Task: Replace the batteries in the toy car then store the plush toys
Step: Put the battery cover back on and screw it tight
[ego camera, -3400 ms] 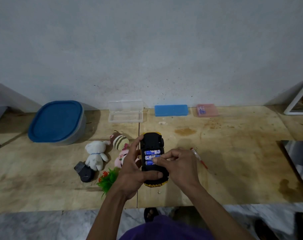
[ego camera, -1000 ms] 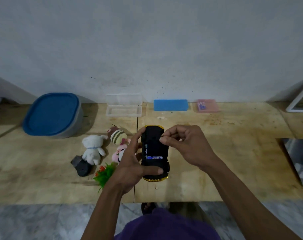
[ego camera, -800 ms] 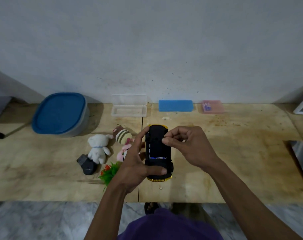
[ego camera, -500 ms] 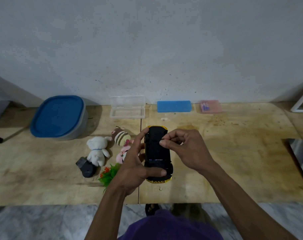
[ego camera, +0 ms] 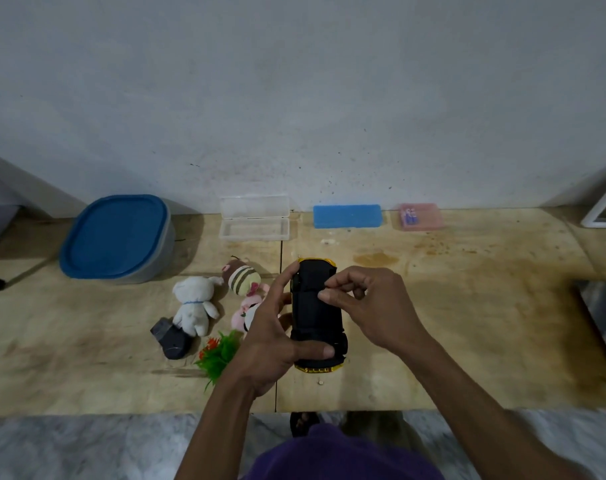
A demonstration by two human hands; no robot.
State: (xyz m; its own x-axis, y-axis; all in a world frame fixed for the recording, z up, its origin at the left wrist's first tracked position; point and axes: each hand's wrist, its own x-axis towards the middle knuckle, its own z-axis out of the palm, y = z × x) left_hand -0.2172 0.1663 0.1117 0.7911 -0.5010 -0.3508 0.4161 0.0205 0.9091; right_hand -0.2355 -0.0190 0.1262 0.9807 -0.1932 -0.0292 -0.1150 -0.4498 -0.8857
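The toy car (ego camera: 317, 313) is held belly-up just above the near middle of the wooden table (ego camera: 467, 323), its black underside facing the camera and a yellow rim showing at the far and near ends. The left hand (ego camera: 273, 336) wraps it from the left, fingers up along the far left flank and the thumb pressed across the near end. The right hand (ego camera: 367, 306) comes in from the right with thumb and forefinger pinched together on the underside, on what appears to be the battery cover; no batteries show, so the cover looks seated. The car reads as a light, rigid plastic shell: stiff enough to squeeze by the flanks, smooth enough to slip, with a thin cover that probably wants even pressure rather than force. The flanks between the wheels seem the safest hold. Left of the car lie the plush toys: a white bear (ego camera: 195, 303), a striped brown one (ego camera: 241, 277) and a pink one (ego camera: 247, 310) partly hidden by the left hand. They look soft and very light and should take a loose pinch anywhere on the body. At the far left stands a lidded blue container (ego camera: 116, 237), likely their store; its lid is on.
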